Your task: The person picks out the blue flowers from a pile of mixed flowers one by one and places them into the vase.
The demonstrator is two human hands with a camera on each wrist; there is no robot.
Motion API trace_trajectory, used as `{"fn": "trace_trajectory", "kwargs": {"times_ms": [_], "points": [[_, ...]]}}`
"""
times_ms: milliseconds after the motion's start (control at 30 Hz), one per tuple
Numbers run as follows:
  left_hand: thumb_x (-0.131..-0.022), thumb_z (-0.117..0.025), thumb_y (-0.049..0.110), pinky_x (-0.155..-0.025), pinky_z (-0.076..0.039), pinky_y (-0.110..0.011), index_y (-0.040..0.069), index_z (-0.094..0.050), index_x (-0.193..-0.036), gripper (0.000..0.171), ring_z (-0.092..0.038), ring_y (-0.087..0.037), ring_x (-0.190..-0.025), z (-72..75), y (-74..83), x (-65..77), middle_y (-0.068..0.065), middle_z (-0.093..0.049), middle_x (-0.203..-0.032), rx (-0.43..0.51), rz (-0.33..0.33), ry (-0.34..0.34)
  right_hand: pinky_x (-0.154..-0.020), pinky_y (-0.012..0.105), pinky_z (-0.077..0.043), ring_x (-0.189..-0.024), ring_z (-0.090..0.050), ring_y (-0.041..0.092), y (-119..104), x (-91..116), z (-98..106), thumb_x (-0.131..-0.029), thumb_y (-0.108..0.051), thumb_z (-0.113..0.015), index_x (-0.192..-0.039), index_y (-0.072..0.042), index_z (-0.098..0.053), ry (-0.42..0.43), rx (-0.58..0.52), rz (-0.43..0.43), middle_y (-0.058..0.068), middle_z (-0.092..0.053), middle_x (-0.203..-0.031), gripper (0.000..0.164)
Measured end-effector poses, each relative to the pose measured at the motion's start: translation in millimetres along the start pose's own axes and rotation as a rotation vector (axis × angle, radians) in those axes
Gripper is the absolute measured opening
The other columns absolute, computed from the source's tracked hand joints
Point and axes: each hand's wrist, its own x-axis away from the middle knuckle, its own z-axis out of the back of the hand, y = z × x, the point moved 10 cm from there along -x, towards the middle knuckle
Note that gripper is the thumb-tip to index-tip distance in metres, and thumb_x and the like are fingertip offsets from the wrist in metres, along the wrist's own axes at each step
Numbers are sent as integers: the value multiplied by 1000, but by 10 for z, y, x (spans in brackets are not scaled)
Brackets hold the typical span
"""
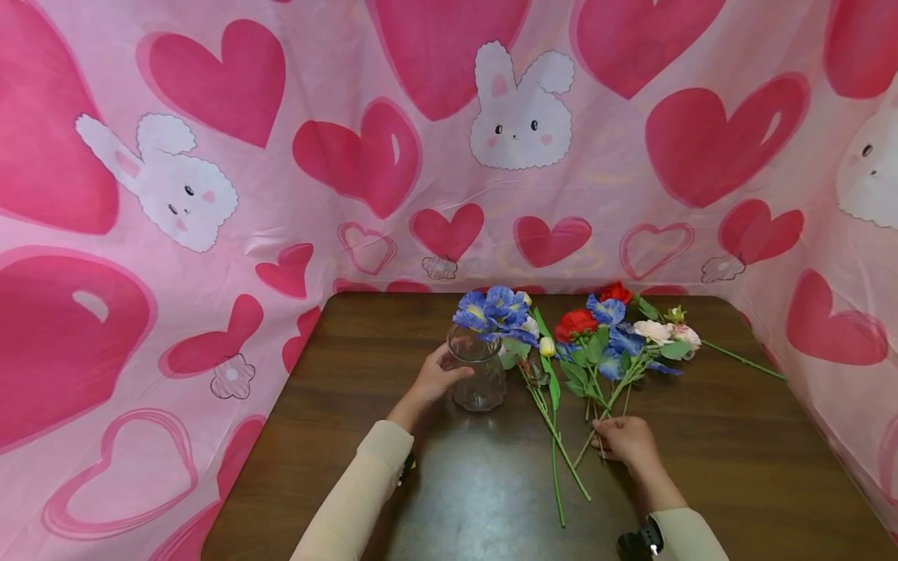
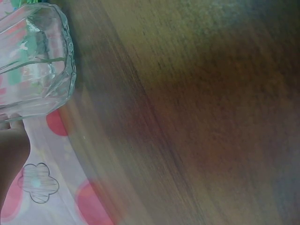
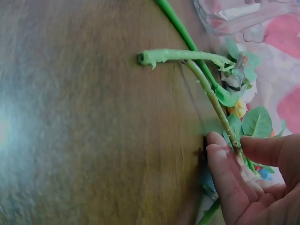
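My left hand (image 1: 435, 378) holds a clear glass vase (image 1: 480, 391) around its side. Blue irises (image 1: 500, 310) show at the vase's mouth, and a stem shows through the glass in the left wrist view. On the right, my right hand (image 1: 627, 439) pinches a thin flower stem (image 3: 219, 108) between thumb and fingers. Above that hand lies a bunch with red flowers (image 1: 577, 323), blue flowers (image 1: 623, 339) and pale pink flowers (image 1: 654, 332). Which bloom belongs to the pinched stem I cannot tell.
Between the hands, a yellowish tulip (image 1: 547, 347) and another long stem (image 1: 571, 467) lie on the brown wooden table (image 1: 351, 366). One green stem (image 1: 747, 360) reaches toward the table's right edge. A pink cloth with hearts and rabbits (image 1: 449, 179) hangs behind and at the sides.
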Motion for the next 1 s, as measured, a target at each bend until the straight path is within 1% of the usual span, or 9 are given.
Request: {"fn": "trace_trajectory", "kwargs": {"times_ms": [133, 300, 500, 600, 733, 833, 1000], "points": [[-87, -69, -6, -103, -41, -36, -12, -45, -135, 54, -47, -37, -127, -11, 5, -6, -29, -49, -136, 5, -6, -9, -62, 33, -58, -70, -68, 16, 54, 4, -30, -99, -10, -54, -109, 20, -59, -22, -92, -41, 9, -69, -77, 32], [-87, -69, -5, -102, -42, -34, -12, -45, -136, 55, -45, -40, -128, -13, -2, -9, -29, -49, -137, 10, -3, -13, -60, 31, -57, -68, -67, 14, 63, 16, -34, -99, -12, -55, -107, 20, -59, -22, -128, -54, 8, -70, -76, 33], [-87, -69, -4, -103, -42, -37, -14, -44, -135, 56, -44, -42, -128, -20, 17, -8, -31, -48, -136, 5, -17, -21, -56, 29, -56, -63, -65, 14, 52, 45, 26, -97, -16, -60, -100, 15, -63, 20, -64, -44, 6, -68, -73, 31], [-88, -69, -2, -105, -39, -39, -11, -44, -137, 56, -45, -39, -129, -9, 1, -7, -28, -49, -137, 1, 11, -20, -56, 30, -56, -62, -62, 15, 58, 52, 73, -94, -19, -65, -92, 11, -64, 47, -36, -42, 5, -65, -72, 30], [-89, -69, 1, -108, -35, -40, -6, -45, -140, 57, -45, -35, -130, 11, -33, -4, -23, -49, -139, -7, 61, -18, -57, 30, -56, -63, -57, 16, 66, 55, 126, -90, -25, -71, -85, 6, -62, 67, -1, -40, 8, -57, -74, 33], [-89, -69, 1, -109, -34, -40, -6, -45, -140, 57, -45, -34, -130, 10, -36, -5, -23, -49, -140, -5, 66, -23, -56, 32, -57, -62, -58, 17, 68, 62, 164, -87, -28, -74, -85, 5, -59, 85, 27, -43, 9, -56, -76, 37], [-88, -70, 3, -108, -36, -39, -7, -45, -139, 57, -46, -33, -129, 11, -31, -2, -23, -50, -139, 1, 54, -22, -54, 34, -56, -58, -60, 18, 38, 72, 240, -83, -33, -78, -88, 6, -55, 118, 124, -26, 11, -57, -75, 45]]}}
